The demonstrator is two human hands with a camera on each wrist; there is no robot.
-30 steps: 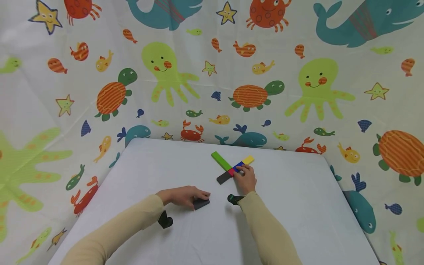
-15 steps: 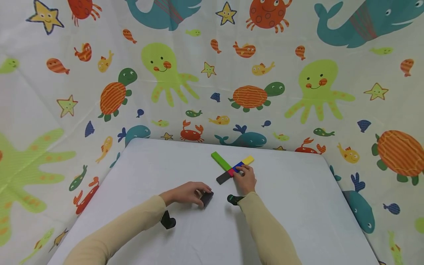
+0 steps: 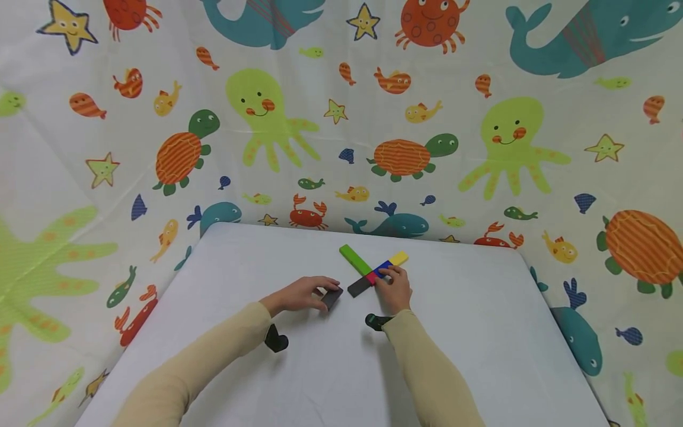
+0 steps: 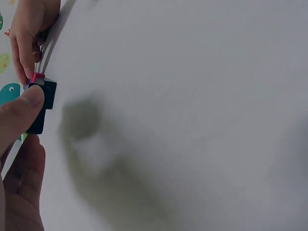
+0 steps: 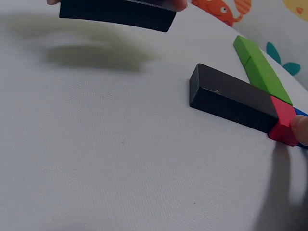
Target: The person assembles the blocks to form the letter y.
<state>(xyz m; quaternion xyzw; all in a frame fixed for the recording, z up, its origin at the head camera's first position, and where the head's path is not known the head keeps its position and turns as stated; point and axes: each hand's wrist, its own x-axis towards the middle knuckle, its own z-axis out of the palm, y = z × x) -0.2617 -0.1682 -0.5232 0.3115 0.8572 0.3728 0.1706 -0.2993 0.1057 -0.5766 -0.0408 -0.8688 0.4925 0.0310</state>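
Note:
My left hand (image 3: 323, 291) pinches a black block (image 3: 331, 298) between thumb and fingers, just left of a row of blocks. In the right wrist view this black block (image 5: 118, 13) hangs slightly above the table, over its own shadow. The row runs diagonally: black bar (image 3: 358, 287), red piece (image 3: 372, 277), blue piece (image 3: 382, 268), yellow piece (image 3: 399, 258). A green bar (image 3: 354, 259) lies across it behind. My right hand (image 3: 386, 276) rests on the row, a fingertip (image 5: 301, 128) touching the red piece (image 5: 284, 120). In the left wrist view my thumb (image 4: 21, 115) covers the held block (image 4: 42, 103).
The white table (image 3: 464, 332) is edged by a sea-animal patterned curtain (image 3: 267, 118) at the back and both sides. Black wrist-camera mounts (image 3: 276, 341) sit under both sleeves.
My left hand carried the black block away from me and to the right, up close to the black end of the row. The right hand has stayed on the row.

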